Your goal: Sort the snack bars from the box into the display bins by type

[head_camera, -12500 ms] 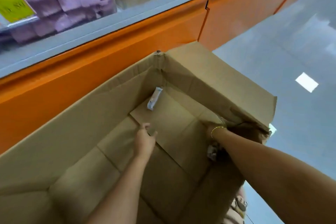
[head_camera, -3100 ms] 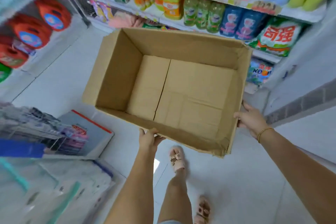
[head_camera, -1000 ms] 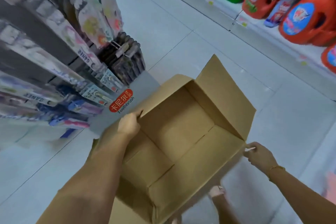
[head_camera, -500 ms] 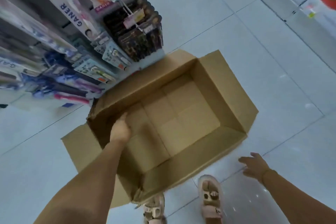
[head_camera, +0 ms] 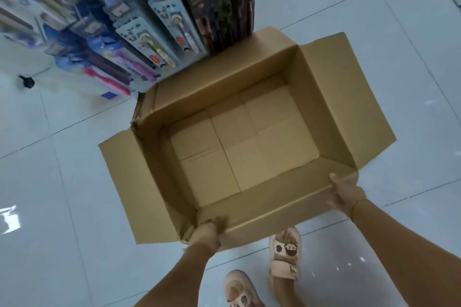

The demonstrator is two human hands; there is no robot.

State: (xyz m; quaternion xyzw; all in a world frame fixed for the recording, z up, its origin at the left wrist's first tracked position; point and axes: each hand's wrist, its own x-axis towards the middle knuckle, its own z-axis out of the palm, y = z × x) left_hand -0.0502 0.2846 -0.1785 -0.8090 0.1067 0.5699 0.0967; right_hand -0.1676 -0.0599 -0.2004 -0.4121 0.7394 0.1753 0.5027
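A brown cardboard box [head_camera: 324,97] sits open on the floor, flaps spread out, with nothing inside it. No snack bar is in view. My left hand [head_camera: 205,233] grips the near left corner of the box, fingers curled over the edge. My right hand [head_camera: 345,190] holds the near right corner, thumb on the rim. The display bins are out of view.
A rack of hanging toothbrush packs [head_camera: 154,32] stands right behind the box, touching its far side. Pale glossy floor tiles [head_camera: 399,32] surround the box. Two feet in beige sandals [head_camera: 285,253] stand just in front of it.
The box has come down flat on the floor by the rack. My left hand moved from inside the box to its near left corner, and my free right hand took the near right corner.
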